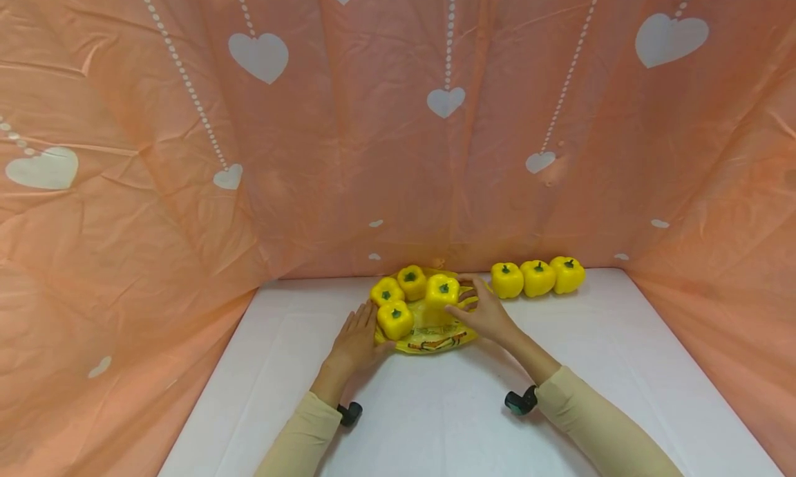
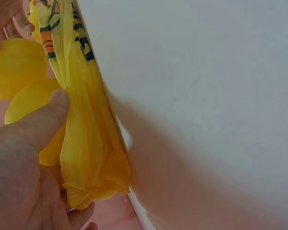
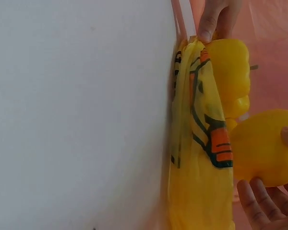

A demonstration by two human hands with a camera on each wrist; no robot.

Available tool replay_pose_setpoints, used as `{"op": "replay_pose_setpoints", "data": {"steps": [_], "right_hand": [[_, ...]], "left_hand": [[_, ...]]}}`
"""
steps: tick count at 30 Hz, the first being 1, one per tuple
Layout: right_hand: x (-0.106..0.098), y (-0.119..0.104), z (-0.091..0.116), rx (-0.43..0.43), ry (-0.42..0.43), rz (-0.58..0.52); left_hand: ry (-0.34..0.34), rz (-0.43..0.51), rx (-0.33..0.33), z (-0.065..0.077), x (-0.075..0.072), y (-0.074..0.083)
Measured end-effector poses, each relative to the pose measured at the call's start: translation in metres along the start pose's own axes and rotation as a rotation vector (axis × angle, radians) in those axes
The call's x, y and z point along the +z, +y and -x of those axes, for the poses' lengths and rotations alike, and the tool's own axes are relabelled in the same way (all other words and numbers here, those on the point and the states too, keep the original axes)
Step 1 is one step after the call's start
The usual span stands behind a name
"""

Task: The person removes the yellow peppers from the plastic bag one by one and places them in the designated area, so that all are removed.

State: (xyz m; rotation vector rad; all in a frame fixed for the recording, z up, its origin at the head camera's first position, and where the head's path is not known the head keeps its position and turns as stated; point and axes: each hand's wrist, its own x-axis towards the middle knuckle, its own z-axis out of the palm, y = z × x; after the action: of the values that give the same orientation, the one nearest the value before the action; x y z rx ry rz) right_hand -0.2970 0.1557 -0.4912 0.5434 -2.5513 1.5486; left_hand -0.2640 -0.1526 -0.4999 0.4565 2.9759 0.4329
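A yellow plastic bag (image 1: 429,340) with dark and orange print lies flat on the white table. Three yellow bell peppers sit on its left part: a front one (image 1: 395,321), a left one (image 1: 387,292) and a back one (image 1: 412,282). My right hand (image 1: 491,316) holds another yellow bell pepper (image 1: 441,292), thumb on one side and fingers on the other, above the bag's right part. My left hand (image 1: 357,340) rests at the bag's left edge beside the front pepper, fingers straight; its thumb (image 2: 45,112) touches the bag in the left wrist view.
Three more yellow bell peppers stand in a row at the back right: a near one (image 1: 506,281), a middle one (image 1: 538,278) and an outer one (image 1: 567,275). An orange curtain (image 1: 398,173) with white hearts encloses the table (image 1: 429,422) at back and sides.
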Motion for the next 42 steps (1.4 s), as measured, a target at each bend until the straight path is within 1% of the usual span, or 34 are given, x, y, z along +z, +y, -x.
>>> {"op": "replay_pose_setpoints", "data": {"steps": [6, 11, 15, 22, 29, 34, 42], "right_hand": [[-0.007, -0.002, 0.007, 0.024, 0.013, -0.017], [-0.013, -0.004, 0.012, 0.03, 0.043, -0.032], [-0.018, -0.001, 0.015, 0.03, 0.063, -0.011], [-0.03, 0.003, 0.023, 0.029, 0.092, 0.007], [-0.043, 0.006, 0.03, 0.056, 0.122, 0.015], [-0.053, 0.009, 0.036, 0.063, 0.131, 0.01], [-0.066, 0.014, 0.045, 0.084, 0.145, 0.05]], "left_hand": [[0.005, 0.01, 0.002, 0.0, -0.001, 0.001], [-0.003, 0.007, -0.001, 0.0, 0.001, 0.0], [-0.007, 0.001, -0.005, 0.0, 0.0, 0.0], [0.015, 0.004, 0.011, 0.001, 0.0, 0.001], [0.011, -0.001, 0.011, 0.0, 0.001, 0.0], [0.008, -0.004, 0.006, -0.001, 0.001, 0.0], [0.011, -0.004, 0.002, -0.001, 0.002, 0.0]]}}
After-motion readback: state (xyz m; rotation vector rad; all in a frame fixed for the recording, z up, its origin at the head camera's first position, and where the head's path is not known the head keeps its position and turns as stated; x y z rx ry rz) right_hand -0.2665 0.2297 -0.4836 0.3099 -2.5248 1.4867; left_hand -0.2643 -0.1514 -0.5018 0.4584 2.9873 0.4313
